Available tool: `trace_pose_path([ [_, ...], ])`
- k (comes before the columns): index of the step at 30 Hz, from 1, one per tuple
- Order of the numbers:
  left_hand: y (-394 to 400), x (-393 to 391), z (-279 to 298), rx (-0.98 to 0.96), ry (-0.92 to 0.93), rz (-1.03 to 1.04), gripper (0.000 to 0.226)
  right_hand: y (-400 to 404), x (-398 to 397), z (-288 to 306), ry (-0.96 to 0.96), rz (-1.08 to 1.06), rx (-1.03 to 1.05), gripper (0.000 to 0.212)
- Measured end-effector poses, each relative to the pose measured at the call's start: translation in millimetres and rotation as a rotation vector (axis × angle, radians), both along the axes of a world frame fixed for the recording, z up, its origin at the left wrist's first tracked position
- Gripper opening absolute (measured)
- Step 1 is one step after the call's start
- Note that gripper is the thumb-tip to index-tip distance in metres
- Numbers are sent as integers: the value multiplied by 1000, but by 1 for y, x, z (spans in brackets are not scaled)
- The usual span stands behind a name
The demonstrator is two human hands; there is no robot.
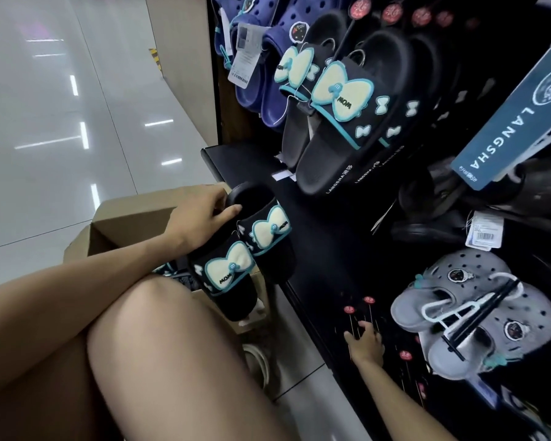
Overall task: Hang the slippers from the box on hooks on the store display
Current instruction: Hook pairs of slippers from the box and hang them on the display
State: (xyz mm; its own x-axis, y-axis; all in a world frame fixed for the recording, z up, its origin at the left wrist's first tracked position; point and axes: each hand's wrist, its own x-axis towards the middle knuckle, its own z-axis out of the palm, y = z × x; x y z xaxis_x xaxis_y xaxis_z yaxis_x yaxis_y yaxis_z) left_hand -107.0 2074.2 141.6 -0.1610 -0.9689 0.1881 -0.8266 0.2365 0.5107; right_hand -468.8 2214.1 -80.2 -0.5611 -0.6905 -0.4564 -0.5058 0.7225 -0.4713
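Observation:
My left hand (204, 214) grips a pair of black slippers with cream and teal bows (245, 259) by the heel end, above the open cardboard box (134, 218). My right hand (365, 345) reaches low on the black display panel (325, 249), fingers among thin hooks with red tips (368, 300); whether it holds a hook is hidden. A matching pair of bow slippers (341, 106) hangs higher on the display.
Navy clogs (268, 58) hang at the upper left of the display, grey clogs (474, 313) on a hanger at the lower right. A teal LANGSHA card (516, 116) juts out at the right. My bare knee (159, 345) fills the foreground. Glossy floor tiles (61, 122) stretch to the left.

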Motion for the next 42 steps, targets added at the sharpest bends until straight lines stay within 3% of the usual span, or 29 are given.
trace_pose_path([
  [6,-2,-2,-5,32,12,-9,37,3,-1,-12,-24,39,-34,47],
  [12,-2,-1,-6,41,30,-26,38,-3,0,-10,55,104,-3,60],
  [19,-2,1,-11,85,-20,-10,43,-1,-8,-7,241,318,82,34],
  [25,-3,0,-14,97,-48,-17,45,-8,-11,2,348,387,138,30],
  [34,-1,-5,-5,61,-45,4,36,-10,-12,22,158,360,61,23],
  [42,3,-3,18,-65,-61,6,36,-20,6,56,156,416,-10,20],
])
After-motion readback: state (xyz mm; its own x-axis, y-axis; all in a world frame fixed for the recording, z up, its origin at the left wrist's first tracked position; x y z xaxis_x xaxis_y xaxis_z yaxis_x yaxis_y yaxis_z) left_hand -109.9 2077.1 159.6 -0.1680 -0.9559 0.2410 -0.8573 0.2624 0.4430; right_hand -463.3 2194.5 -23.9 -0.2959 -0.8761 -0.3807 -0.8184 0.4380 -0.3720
